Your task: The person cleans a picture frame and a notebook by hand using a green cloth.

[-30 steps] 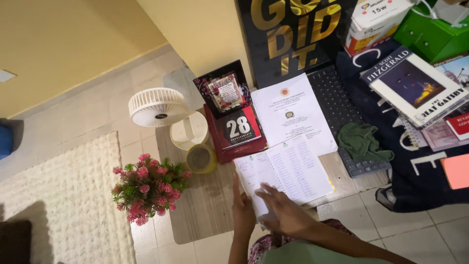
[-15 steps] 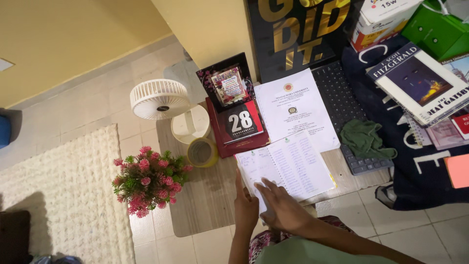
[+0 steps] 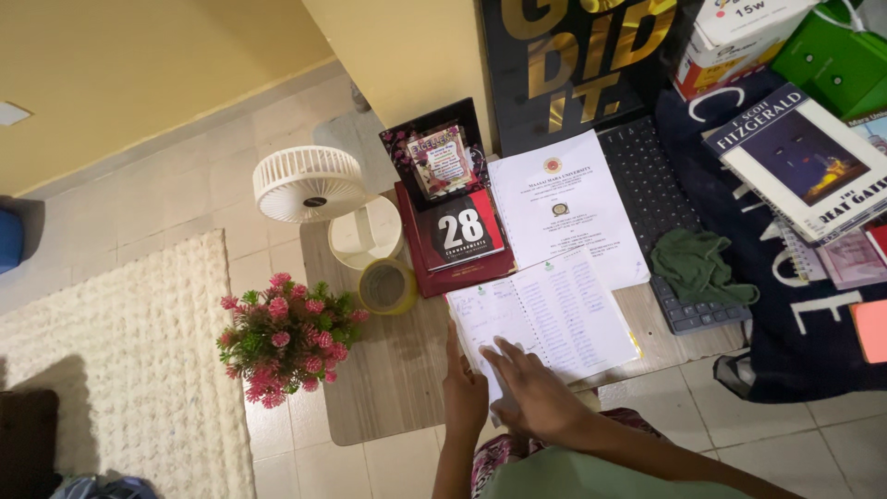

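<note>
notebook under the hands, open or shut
Open: the notebook lies flat showing two written pages, with both hands, left and right, on its near edge.

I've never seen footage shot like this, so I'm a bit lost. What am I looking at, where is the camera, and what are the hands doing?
The camera sits on a person's head and looks down at their own bare hands. The left hand lies along the left edge of an open notebook, and the right hand rests flat on its lower page. Neither hand grips anything. The notebook lies on a low wooden board on the tiled floor. Nearby are a printed sheet, a keyboard, a green cloth, a white fan and pink flowers.
</note>
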